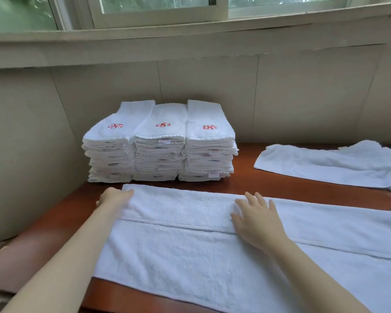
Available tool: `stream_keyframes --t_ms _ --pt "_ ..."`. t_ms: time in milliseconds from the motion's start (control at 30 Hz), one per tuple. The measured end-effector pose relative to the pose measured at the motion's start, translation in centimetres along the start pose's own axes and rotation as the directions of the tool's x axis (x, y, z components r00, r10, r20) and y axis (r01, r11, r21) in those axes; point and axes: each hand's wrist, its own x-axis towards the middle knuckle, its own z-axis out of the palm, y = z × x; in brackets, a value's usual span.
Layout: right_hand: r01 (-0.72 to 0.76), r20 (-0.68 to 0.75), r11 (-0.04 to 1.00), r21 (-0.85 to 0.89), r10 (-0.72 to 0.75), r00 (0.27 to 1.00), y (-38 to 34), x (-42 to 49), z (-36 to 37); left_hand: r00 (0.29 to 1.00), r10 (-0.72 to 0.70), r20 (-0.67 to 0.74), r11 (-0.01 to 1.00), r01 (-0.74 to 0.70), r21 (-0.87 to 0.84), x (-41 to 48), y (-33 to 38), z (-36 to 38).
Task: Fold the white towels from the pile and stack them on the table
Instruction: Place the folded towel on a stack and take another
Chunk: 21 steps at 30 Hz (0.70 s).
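The spread towel [190, 245] is white terry cloth, matt, with a rough looped pile. A flatter woven band with a stitched hem runs along it. The folded towels [160, 154] in the stacks are of the same soft cloth, and each top one carries a small flower sewn in red thread [163, 125]. The loose towel [325, 163] looks thinner and smoother. The table [280, 184] is reddish-brown wood, smooth and varnished, with a mild gloss. The wall [212, 86] has large beige tiles, smooth and rather dull. The window frame [158, 16] is pale and looks painted.
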Motion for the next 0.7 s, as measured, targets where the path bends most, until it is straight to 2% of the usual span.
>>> stream_keyframes --t_ms 133,233,400,500,567,633,700 --pt "-0.031 0.031 0.995 0.093 0.028 0.999 0.3 0.6 0.8 0.978 0.206 0.029 0.974 -0.202 -0.105 2.4 0.4 -0.2" --pt "-0.043 0.024 0.996 0.081 0.041 0.999 0.1 0.9 1.0 0.965 0.261 0.018 0.961 -0.258 -0.096 4.2 0.9 -0.2" --pt "-0.005 -0.048 0.998 0.058 0.008 0.999 -0.1 0.7 0.9 0.935 0.351 -0.051 0.929 -0.341 0.146 4.6 0.9 1.2" --pt "0.068 -0.028 0.997 0.031 -0.067 0.997 -0.6 0.4 0.6 0.905 0.397 -0.152 0.884 -0.332 0.328 3.3 0.4 1.8" --pt "0.125 0.046 0.992 0.033 -0.127 0.991 -1.1 0.0 0.6 0.87 0.47 -0.152 0.777 -0.325 0.54 1.8 0.5 1.7" --pt "0.195 0.14 0.98 0.038 -0.199 0.97 -2.0 -0.7 0.4 0.802 0.594 -0.067 0.639 -0.419 0.645 -0.2 0.4 1.6" --pt "0.289 0.202 0.956 0.042 -0.291 0.935 -3.3 -1.7 0.2 0.656 0.723 0.218 0.407 -0.659 0.632 -2.4 -0.4 1.9"
